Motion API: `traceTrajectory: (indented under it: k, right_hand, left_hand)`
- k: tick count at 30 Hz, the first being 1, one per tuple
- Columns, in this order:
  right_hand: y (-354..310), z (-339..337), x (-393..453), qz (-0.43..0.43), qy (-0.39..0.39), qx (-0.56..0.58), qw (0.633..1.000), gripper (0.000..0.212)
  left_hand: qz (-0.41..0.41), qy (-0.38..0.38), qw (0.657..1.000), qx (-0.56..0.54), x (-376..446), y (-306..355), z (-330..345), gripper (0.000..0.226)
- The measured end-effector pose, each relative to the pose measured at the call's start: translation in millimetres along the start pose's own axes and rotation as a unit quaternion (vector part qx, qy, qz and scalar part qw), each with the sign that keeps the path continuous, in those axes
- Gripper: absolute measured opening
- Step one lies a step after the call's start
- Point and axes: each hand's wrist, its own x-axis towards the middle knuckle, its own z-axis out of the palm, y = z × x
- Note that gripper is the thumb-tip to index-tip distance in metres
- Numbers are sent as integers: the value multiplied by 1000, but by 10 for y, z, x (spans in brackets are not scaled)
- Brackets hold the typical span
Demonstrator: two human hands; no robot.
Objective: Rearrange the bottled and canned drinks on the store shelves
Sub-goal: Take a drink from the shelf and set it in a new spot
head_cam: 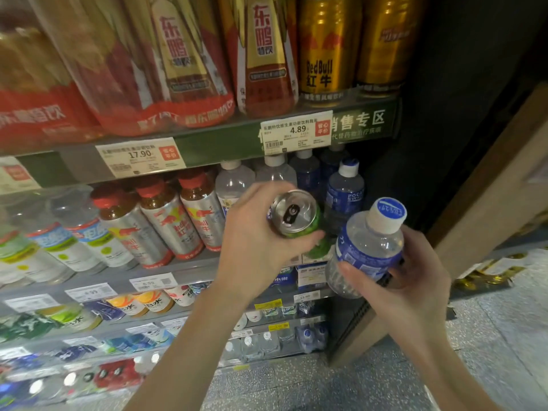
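- As we stand before the shelves [207, 145], our left hand [258, 241] grips a green can [296, 216], fingers curled round its body, its silver top tilted toward us.
- Our right hand [415, 280] holds a clear bottle [367, 247] with a blue label and white cap, thumb and fingers clamped on its lower half.
- Can and bottle sit side by side in the air, just apart, in front of the right end of the middle shelf.
- Behind the can stands a matching blue-labelled bottle [344, 197] on that shelf.
- To its left stand silver Red Bull bottles [175, 221] with red caps.
- On the shelf above, gold Red Bull cans [323, 51] stand beside red-and-gold bottles [264, 54].
- White price tags [296, 133] hang on the shelf edge.
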Motion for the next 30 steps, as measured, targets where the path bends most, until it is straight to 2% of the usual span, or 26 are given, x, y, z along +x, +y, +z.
traceTrajectory:
  k: [4, 9, 15, 27, 30]
  right_hand:
    - [-38, 88, 64, 14, 1, 0, 1000, 70]
    - [21, 234, 186, 28, -8, -21, 999, 66]
    - [198, 438, 436, 34, 13, -5, 999, 51]
    - [460, 799, 607, -5, 70, -79, 994, 45]
    - [572, 869, 633, -31, 88, -107, 990, 51]
  left_hand:
    - [-8, -15, 1000, 19, -195, -51, -185, 54]
    - [-37, 14, 997, 62, -401, -182, -358, 55]
    - [-66, 25, 995, 72, -672, -378, -518, 54]
    - [-101, 24, 990, 95, -918, -577, -596, 56]
    - [-112, 17, 988, 105, -930, -591, -608, 58]
